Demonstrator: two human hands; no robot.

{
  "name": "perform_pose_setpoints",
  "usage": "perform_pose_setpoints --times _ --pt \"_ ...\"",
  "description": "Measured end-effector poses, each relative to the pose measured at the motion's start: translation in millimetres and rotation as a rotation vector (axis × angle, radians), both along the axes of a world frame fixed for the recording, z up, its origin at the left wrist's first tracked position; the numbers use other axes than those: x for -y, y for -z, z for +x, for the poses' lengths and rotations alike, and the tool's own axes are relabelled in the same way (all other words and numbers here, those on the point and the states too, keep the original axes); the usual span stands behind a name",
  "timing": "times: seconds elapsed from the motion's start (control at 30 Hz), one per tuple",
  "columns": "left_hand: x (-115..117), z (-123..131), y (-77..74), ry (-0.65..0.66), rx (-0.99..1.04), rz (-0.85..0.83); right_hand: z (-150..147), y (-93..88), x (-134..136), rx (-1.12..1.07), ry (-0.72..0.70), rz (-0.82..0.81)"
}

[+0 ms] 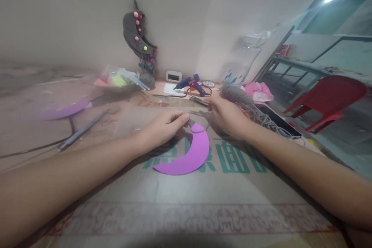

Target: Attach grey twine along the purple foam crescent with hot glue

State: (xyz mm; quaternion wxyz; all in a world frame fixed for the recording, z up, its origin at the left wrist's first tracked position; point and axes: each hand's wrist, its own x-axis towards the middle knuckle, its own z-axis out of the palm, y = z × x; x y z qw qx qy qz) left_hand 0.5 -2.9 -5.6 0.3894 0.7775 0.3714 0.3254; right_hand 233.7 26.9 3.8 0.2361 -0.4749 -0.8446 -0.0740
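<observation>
**Left hand pinches crescent tip, right hand blurred by the yarn**

The purple foam crescent [192, 155] lies flat on the cardboard-covered bench [203, 190], centre of view, just past the green printed characters. Its horns point to 9 o'clock. The upper tip is wrapped in grey yarn [191, 123].

The left hand [164, 126] comes in from 8 o'clock. Its grip is narrow, with fingertips pinched on the wrapped tip and the palm resting on the bench.

The right hand [228, 116] comes in from 4 o'clock and sits just beside the tip, at its 2 o'clock. It is motion-blurred, so I cannot tell its grip or whether it holds a strand.

A loose yarn bundle [235, 93] lies right behind the right hand, with strands trailing off to 3 o'clock.

Around the crescent:
- **12 o'clock, against the wall:** blue glue gun [190, 84] with its cord, on the bench beside white paper [171, 89]; a small white clock [173, 76] sits behind them.
- **Between glue gun and right hand:** metal snips [199, 100].
- **11 o'clock:** a dark finished crescent [135, 35] with coloured pompoms hangs on the wall. Below it is a clear tray [116, 81] of coloured sheets.
- **10 o'clock, well apart:** a second purple piece [65, 110], blurred. A grey stick [83, 131] lies near it.
- **1 o'clock:** a pink item [258, 92] and a clear jar [244, 60].
- **3 o'clock, off the bench:** a red chair [331, 97].
</observation>
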Motion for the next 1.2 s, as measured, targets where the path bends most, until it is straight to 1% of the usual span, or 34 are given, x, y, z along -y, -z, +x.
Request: perform_pose_setpoints --times 0.1,0.2,0.27,0.33,0.4,0.5,0.63,0.8,0.87,1.07,1.2 --pt "-2 -1 0.8 -0.002 0.009 -0.018 7 -11.9 -3 -0.165 -0.037 0.114" --pt "-2 -1 1.2 -0.004 0.021 -0.027 8 -22.8 6 -0.205 -0.069 0.128" --pt "-2 -1 1.3 -0.007 0.029 -0.040 6 -24.6 20 -0.204 -0.092 0.119" --pt "-2 -1 1.2 -0.008 0.029 -0.037 5 -20.7 35 -0.174 -0.122 0.091" --pt "-2 0 1.2 -0.007 0.030 -0.019 5 -12.8 48 -0.149 -0.159 0.040" --pt "-2 0 1.6 -0.006 0.030 0.001 7 -1.8 59 -0.131 -0.190 -0.028" --pt "-3 0 2.9 -0.014 0.024 0.016 6 0.9 62 -0.116 -0.142 -0.018" --pt "-2 0 2.0 -0.023 0.001 0.029 1 -0.6 64 0.049 -0.138 0.058" --pt "0 0 0.7 -0.017 -0.009 0.038 -1 0.1 66 0.082 -0.141 0.084" --pt "0 0 0.6 -0.002 -0.027 0.026 -1 1.6 65 0.085 -0.148 0.097" --pt "-1 0 2.2 0.004 -0.032 0.029 0 2.3 63 0.093 -0.197 0.114"
